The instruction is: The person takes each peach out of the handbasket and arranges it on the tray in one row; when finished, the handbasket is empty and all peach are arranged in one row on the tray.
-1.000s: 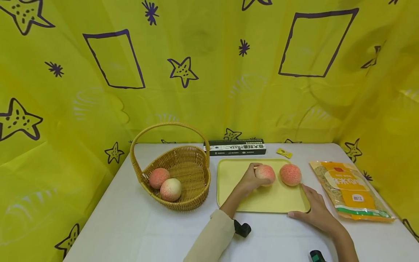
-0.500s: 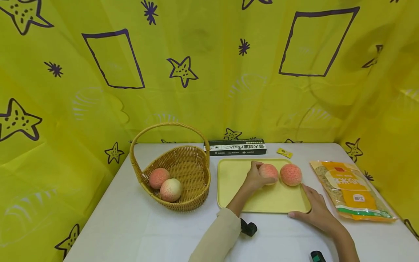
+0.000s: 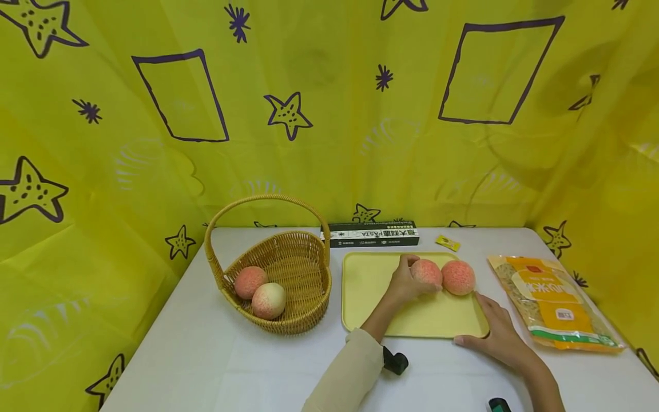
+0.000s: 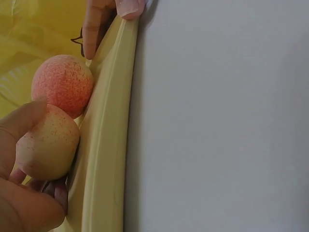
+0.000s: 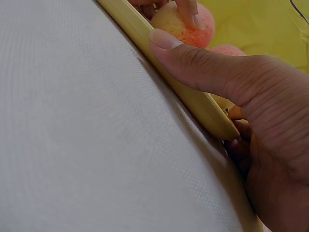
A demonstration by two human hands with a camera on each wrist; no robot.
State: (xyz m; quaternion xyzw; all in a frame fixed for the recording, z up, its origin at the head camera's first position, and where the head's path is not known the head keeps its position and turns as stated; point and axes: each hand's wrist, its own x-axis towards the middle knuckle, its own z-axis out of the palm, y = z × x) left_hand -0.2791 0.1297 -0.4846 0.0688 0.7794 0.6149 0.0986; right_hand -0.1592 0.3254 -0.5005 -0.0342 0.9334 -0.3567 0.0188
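My left hand grips a pale pink peach low over the yellow tray. A redder peach sits on the tray's right part, and the two fruits touch or nearly touch. In the left wrist view, thumb and fingers curl round the gripped peach, with the redder peach just beyond it. At the tray's near right corner, my right hand holds the rim. The right wrist view shows its thumb on the front edge of the tray and its fingers round the side, partly hidden.
Left of the tray stands a wicker basket with a tall handle, holding two peaches. A pasta box and a small yellow packet lie behind the tray. On the right is a bag of grain. A yellow curtain hangs behind.
My left hand has moved right with its peach, closing the gap to the redder peach. The right hand has stayed at the tray's corner.
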